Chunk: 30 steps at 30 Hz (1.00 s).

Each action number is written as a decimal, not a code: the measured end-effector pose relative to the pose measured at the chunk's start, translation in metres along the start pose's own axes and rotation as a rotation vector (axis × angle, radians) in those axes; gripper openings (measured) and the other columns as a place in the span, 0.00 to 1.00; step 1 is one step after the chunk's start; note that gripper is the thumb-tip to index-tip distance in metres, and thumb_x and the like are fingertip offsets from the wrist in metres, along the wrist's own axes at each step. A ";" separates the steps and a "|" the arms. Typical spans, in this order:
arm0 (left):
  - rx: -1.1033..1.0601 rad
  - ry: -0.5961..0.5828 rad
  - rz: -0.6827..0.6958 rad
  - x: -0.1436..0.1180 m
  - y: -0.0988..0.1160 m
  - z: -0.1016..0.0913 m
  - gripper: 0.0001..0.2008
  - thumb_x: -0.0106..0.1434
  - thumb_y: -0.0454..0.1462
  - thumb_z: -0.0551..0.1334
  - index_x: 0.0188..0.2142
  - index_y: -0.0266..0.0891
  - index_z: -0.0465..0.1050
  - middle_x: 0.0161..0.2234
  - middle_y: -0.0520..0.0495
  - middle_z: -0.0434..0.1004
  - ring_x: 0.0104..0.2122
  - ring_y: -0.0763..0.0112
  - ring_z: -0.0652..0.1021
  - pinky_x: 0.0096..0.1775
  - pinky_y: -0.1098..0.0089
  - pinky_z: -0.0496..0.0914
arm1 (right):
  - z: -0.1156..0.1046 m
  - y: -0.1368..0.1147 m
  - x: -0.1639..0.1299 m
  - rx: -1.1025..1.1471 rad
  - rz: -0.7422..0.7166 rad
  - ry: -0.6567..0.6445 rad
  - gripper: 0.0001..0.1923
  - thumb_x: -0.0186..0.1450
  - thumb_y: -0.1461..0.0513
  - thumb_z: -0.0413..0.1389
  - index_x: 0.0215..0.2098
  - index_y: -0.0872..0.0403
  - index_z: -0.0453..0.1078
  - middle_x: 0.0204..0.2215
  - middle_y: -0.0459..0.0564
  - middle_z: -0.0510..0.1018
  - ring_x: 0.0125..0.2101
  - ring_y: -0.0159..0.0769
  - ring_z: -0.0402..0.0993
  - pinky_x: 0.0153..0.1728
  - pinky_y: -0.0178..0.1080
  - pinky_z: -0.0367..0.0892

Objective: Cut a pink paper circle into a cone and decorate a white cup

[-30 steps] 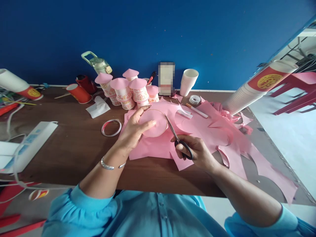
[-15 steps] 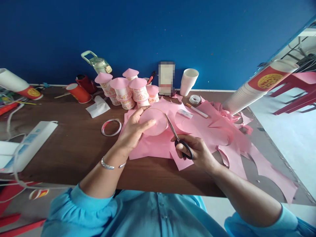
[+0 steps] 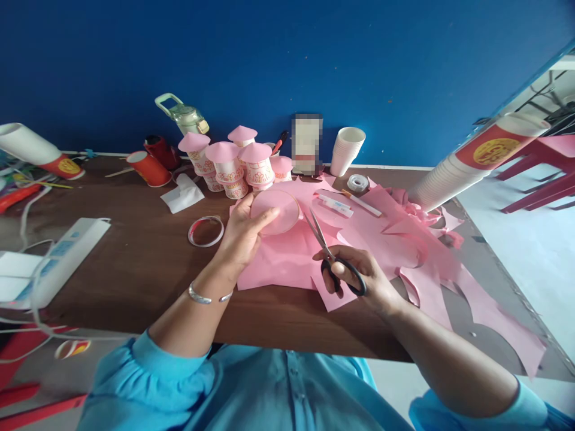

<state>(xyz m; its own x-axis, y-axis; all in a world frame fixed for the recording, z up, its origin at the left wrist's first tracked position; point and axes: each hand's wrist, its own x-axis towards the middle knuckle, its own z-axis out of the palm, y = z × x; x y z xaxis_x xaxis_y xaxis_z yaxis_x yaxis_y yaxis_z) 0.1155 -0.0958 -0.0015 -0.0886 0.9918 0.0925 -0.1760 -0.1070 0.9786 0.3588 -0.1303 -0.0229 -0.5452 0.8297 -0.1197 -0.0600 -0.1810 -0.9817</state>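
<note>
L hand (image 3: 242, 236) grips pink paper disc (image 3: 275, 211), thumb on top, disc raised above pink sheets (image 3: 287, 263) at table centre. R hand (image 3: 359, 276) closed thru scissors (image 3: 330, 250) handles, blades part open, tips just right of disc, not touching. Far side: paper-cup houses (image 3: 233, 164). Left: tape ring (image 3: 205, 231) on table (image 3: 135, 263).

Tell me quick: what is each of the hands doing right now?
Left hand: closed on the pink paper circle, held above the pink sheets.
Right hand: closed on the scissors, blades slightly apart beside the circle.
</note>
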 end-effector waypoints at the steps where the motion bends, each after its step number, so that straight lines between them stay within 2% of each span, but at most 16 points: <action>1: -0.021 0.021 0.012 0.001 0.000 0.000 0.22 0.58 0.45 0.73 0.50 0.41 0.80 0.47 0.44 0.86 0.57 0.49 0.80 0.58 0.50 0.75 | -0.001 -0.002 -0.001 -0.003 -0.004 -0.005 0.30 0.65 0.40 0.64 0.47 0.57 0.76 0.23 0.47 0.77 0.22 0.31 0.69 0.20 0.33 0.63; 5: -0.039 0.074 0.092 0.003 0.001 0.002 0.18 0.60 0.44 0.71 0.48 0.42 0.80 0.46 0.46 0.86 0.54 0.53 0.81 0.57 0.55 0.75 | -0.003 -0.013 -0.005 -0.023 -0.031 -0.015 0.31 0.63 0.38 0.66 0.45 0.57 0.76 0.22 0.48 0.77 0.22 0.33 0.70 0.20 0.34 0.63; 8: -0.028 0.064 0.086 0.002 0.003 0.002 0.17 0.60 0.44 0.71 0.47 0.42 0.80 0.46 0.46 0.85 0.53 0.54 0.82 0.55 0.57 0.75 | -0.005 -0.017 -0.007 -0.021 -0.034 -0.016 0.31 0.62 0.38 0.66 0.44 0.57 0.76 0.22 0.48 0.77 0.21 0.33 0.69 0.21 0.35 0.64; 17: -0.089 -0.133 -0.111 -0.006 -0.001 0.001 0.16 0.60 0.42 0.73 0.47 0.40 0.82 0.45 0.46 0.86 0.47 0.58 0.84 0.48 0.64 0.77 | -0.006 -0.018 -0.003 -0.099 -0.009 -0.009 0.30 0.64 0.39 0.64 0.44 0.56 0.76 0.22 0.47 0.76 0.21 0.31 0.68 0.20 0.33 0.60; 21: -0.090 -0.201 -0.180 -0.008 -0.001 0.002 0.18 0.58 0.41 0.74 0.48 0.41 0.82 0.45 0.45 0.87 0.46 0.56 0.84 0.45 0.64 0.78 | -0.004 -0.021 -0.002 -0.117 0.004 -0.007 0.29 0.64 0.39 0.65 0.42 0.56 0.75 0.22 0.47 0.76 0.22 0.30 0.67 0.21 0.33 0.61; 30: -0.121 -0.321 -0.228 -0.011 0.002 0.008 0.19 0.57 0.39 0.74 0.49 0.38 0.83 0.43 0.44 0.88 0.43 0.57 0.85 0.45 0.65 0.78 | 0.001 -0.012 0.002 -0.139 -0.079 0.002 0.27 0.66 0.41 0.64 0.43 0.56 0.74 0.25 0.46 0.77 0.24 0.29 0.69 0.24 0.34 0.63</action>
<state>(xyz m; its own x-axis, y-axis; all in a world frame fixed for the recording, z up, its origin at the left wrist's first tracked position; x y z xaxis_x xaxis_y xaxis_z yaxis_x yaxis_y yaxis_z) 0.1241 -0.1062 0.0008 0.2725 0.9607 -0.0527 -0.2715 0.1294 0.9537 0.3575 -0.1273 -0.0113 -0.5417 0.8395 -0.0419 0.0141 -0.0407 -0.9991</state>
